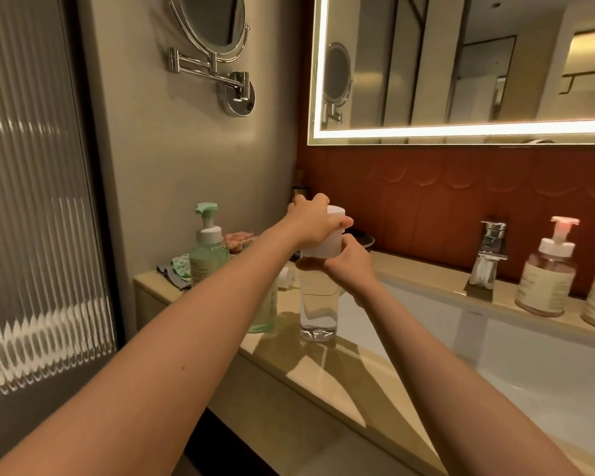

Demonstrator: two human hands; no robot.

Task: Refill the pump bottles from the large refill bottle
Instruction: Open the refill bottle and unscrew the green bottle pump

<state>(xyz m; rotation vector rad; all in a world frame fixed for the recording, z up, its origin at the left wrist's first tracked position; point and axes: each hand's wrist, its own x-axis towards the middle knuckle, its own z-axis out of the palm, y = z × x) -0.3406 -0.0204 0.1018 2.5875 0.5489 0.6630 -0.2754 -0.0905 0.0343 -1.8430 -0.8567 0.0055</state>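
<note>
A tall clear refill bottle (318, 310) stands upright on the beige counter (327, 369), near the sink's left end. Its wide white cap (327, 231) is gripped from above by my left hand (311, 221). My right hand (349, 262) wraps round the bottle's neck just under the cap. A green pump bottle (208, 249) stands to the left by the wall. Another green bottle (265, 310) stands partly hidden behind my left forearm. Two pink pump bottles (548, 273) stand on the ledge at the right, one cut off by the frame edge.
A white sink basin (495, 355) lies right of the bottle, with a chrome tap (490, 252) on the ledge behind it. Folded cloths (179, 266) lie in the left corner. A swing-arm mirror (217, 49) hangs on the wall above; a ribbed glass door (31, 201) is at the left.
</note>
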